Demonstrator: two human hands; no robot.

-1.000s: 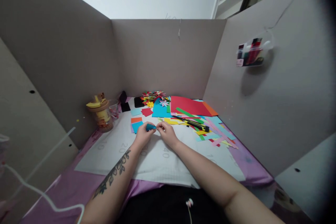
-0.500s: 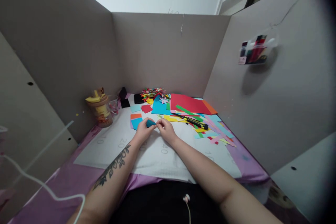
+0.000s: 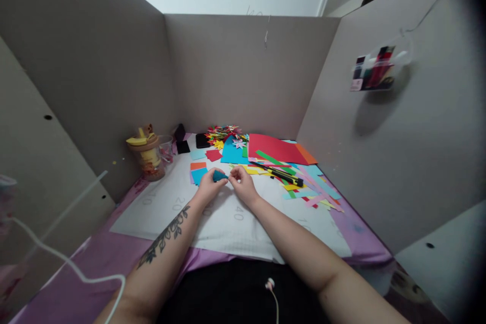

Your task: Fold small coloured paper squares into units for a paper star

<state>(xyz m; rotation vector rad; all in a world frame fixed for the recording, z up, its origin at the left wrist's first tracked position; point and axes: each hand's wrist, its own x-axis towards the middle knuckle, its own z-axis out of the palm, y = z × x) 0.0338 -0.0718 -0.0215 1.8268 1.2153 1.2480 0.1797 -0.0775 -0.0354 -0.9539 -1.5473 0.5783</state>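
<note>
A small folded piece of blue paper (image 3: 219, 176) is pinched in my left hand (image 3: 210, 184), above the white sheet on the table. My right hand (image 3: 242, 184) meets it at the paper's right tip, thumb and fingertips pressed together there. Just left of my left hand lie small paper squares (image 3: 198, 175) in blue, orange and purple. Beyond my hands are red squares (image 3: 214, 155) and a pale blue square (image 3: 198, 154).
At right lie a yellow-and-black utility knife (image 3: 283, 177) and many paper strips (image 3: 317, 187). Red sheets (image 3: 271, 148) and a pile of folded paper stars (image 3: 224, 133) sit at the back. A cup (image 3: 148, 157) stands at left; grey panels (image 3: 243, 71) enclose the table.
The whole view has shifted slightly. Both hands stay on the blue paper, and my right hand's fingers have lifted and curled a little.
</note>
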